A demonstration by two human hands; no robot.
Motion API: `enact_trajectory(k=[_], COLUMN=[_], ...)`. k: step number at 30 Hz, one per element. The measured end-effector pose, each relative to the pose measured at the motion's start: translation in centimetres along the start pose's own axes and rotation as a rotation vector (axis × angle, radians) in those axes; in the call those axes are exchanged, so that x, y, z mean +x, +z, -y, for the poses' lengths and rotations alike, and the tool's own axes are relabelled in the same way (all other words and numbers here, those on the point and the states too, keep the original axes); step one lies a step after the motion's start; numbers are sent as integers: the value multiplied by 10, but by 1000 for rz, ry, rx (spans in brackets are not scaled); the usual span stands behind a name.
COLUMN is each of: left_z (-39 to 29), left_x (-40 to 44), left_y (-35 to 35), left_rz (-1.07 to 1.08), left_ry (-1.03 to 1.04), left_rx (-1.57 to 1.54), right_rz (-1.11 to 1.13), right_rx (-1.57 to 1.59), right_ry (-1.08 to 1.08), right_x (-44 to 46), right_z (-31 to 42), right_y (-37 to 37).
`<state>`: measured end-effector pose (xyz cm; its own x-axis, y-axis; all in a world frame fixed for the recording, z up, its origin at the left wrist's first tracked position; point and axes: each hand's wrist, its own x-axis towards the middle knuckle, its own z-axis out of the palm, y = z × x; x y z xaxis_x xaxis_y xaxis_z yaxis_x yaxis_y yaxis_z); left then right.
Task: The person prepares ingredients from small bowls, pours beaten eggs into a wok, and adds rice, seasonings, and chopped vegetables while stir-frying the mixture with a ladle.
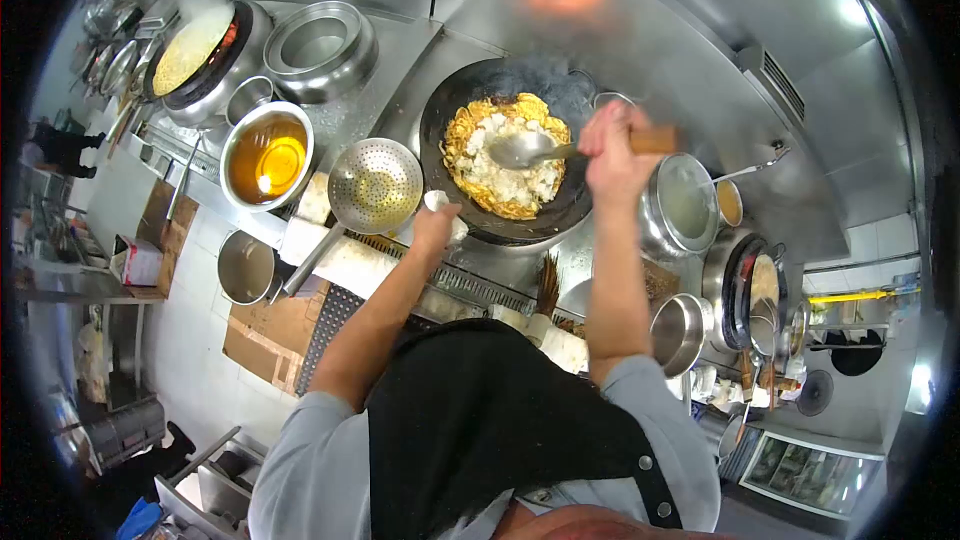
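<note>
A dark wok (572, 205) sits on the range with browned egg (465, 175) and a heap of white rice (490, 130) in it. My right hand (612, 145) is closed around the wooden handle of a ladle (520, 150), whose metal bowl rests over the rice. At the wok's near left edge, my left hand (437, 227) is closed on a folded white cloth (436, 200). The cloth lies against the rim; whether a wok handle is under it is hidden. Just left of that hand lies a perforated strainer (375, 185).
A bowl of amber oil (268, 157) and a lidded pot (320, 50) stand left. On the right are a pot of cloudy liquid (685, 202) and an open steel pot (680, 333). Another wok (195, 50) steams at far left. A bamboo brush (548, 285) stands near my apron.
</note>
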<state>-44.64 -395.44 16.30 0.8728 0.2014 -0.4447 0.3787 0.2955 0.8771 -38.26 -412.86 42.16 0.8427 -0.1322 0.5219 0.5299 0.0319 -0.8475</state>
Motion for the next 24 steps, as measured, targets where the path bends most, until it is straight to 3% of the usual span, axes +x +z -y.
enact_trajectory(k=[1, 2, 5, 6, 7, 9, 11, 12, 13, 16, 17, 20, 21, 23, 24], left_z=[-11, -31, -32, -32, -33, -32, -28, -30, -30, -13, -5, -22, -24, -22, -16], left_x=[-9, -27, -19, -17, -13, -10, -6, -5, -4, 5, 10, 2, 3, 2, 3], left_y=[3, 3, 1, -4, -7, -8, -13, -13, -14, -12, -11, -18, -18, -14, -12], left_rz=[2, 32, 4, 77, 151, 151, 232, 253, 235, 230, 223, 311, 367, 331, 305], left_ry=[-2, -78, -155, -154, -152, -194, -199, -200, -206, -192, -163, -162, -169, -196, -140], left_rx=[-11, -54, -90, -78, -72, -13, -35, -25, 20, 7, -43, 23, -18, -13, -48], right_rz=[-76, 75, 98, -1, -7, -31, 8, 75, -65, -46, -48, 68, -160, -240, -239], right_rx=[76, 121, -82, -137, -27, 148, -206, -215, -315, -67, -76, -493, -452, -295, -299], right_ry=[-58, 56, 70, 97, -31, -48, 60, 25, 109, -31, -34, -11, 68, -7, -3], right_x=[-10, -16, -4, -9, -13, -32, -38, -28, -30, -59, -62, -61, -39, -13, -15], right_z=[-3, -58, -4, 25, 25, -2, -49, -34, 1, 50, 34, -37, -41, 35, 33], right_y=[3, 1, 11, 16, 7, 10, 13, 14, 22, 5, 3, -23, -32, -26, -40])
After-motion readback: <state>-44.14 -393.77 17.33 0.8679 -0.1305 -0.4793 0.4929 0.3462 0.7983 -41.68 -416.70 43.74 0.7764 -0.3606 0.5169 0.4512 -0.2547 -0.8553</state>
